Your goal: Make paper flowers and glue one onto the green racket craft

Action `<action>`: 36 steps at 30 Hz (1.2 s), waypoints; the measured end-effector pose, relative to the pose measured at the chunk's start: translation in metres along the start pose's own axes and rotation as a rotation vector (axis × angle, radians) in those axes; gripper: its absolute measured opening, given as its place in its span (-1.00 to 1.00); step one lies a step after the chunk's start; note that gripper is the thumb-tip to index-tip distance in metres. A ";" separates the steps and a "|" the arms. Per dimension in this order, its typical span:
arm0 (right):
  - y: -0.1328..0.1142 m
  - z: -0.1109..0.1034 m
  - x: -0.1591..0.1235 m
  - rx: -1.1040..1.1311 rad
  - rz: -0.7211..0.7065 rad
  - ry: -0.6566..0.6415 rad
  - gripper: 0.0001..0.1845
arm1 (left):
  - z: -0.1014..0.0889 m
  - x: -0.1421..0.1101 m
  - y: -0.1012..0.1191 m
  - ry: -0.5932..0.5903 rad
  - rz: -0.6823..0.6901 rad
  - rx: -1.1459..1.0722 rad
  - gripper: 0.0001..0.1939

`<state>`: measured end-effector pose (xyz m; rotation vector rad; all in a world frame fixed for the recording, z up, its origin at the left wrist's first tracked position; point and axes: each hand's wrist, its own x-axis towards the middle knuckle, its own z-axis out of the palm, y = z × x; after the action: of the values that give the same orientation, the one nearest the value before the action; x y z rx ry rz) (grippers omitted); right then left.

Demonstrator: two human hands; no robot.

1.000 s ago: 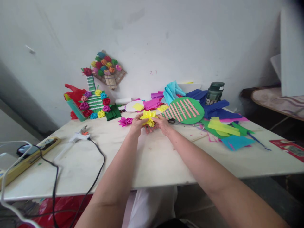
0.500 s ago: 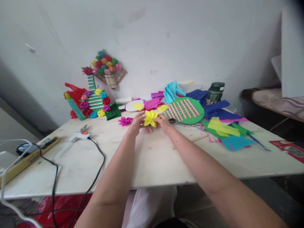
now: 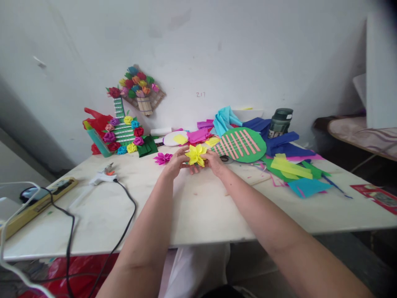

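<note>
A yellow paper flower (image 3: 196,155) with pointed petals is held between my two hands, over the middle of the table. My left hand (image 3: 177,160) grips its left side, fingers curled at the petals. On the other side my right hand (image 3: 214,159) pinches the petals' right edge. Just below the flower, the pink-striped end of a green paper piece (image 3: 248,145) shows, partly covered by my hands. Left of my left hand lies a magenta paper flower (image 3: 162,158).
A white glue gun (image 3: 104,177) with a black cord lies at the left, near a power strip (image 3: 43,203). Crepe paper sheets (image 3: 290,167) and a dark green bottle (image 3: 281,123) are at the right. A flower-decorated green guitar shape (image 3: 124,130) leans at the back left.
Both hands stay on the yellow flower. Its petals have turned very slightly, and the view has shifted a little.
</note>
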<state>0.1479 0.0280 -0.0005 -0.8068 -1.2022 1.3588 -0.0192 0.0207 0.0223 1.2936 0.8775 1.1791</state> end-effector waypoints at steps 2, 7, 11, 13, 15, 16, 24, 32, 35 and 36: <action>-0.001 0.000 0.000 -0.030 0.009 -0.006 -0.74 | -0.003 0.002 -0.003 -0.013 0.007 -0.008 -0.41; -0.002 -0.001 0.000 -0.149 0.000 -0.049 -0.74 | -0.006 0.001 0.000 -0.020 -0.024 0.014 -0.42; -0.001 -0.004 0.001 -0.331 -0.041 -0.055 -0.72 | -0.002 -0.003 0.004 0.024 0.127 0.191 -0.37; 0.000 -0.005 0.002 -0.420 -0.087 -0.040 -0.71 | 0.001 -0.003 0.005 0.040 0.213 0.270 -0.40; 0.000 -0.005 0.003 -0.506 -0.135 -0.022 -0.72 | 0.002 -0.001 0.003 0.051 0.241 0.320 -0.47; 0.001 -0.005 0.003 -0.543 -0.154 -0.015 -0.73 | 0.003 0.000 0.001 0.061 0.244 0.334 -0.50; -0.001 -0.003 0.002 -0.610 -0.187 -0.015 -0.77 | 0.004 0.011 -0.012 0.121 0.314 0.303 -0.68; -0.003 0.001 0.000 -0.556 -0.150 0.003 -0.73 | 0.004 0.015 -0.015 0.135 0.304 0.340 -0.71; -0.005 0.004 -0.002 -0.492 -0.114 0.012 -0.75 | 0.005 0.015 -0.015 0.150 0.292 0.339 -0.71; -0.006 0.005 -0.003 -0.467 -0.100 0.015 -0.76 | 0.005 0.015 -0.015 0.157 0.286 0.340 -0.72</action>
<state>0.1451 0.0232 0.0060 -1.0620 -1.5538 0.9985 -0.0083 0.0352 0.0103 1.6599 1.0658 1.4118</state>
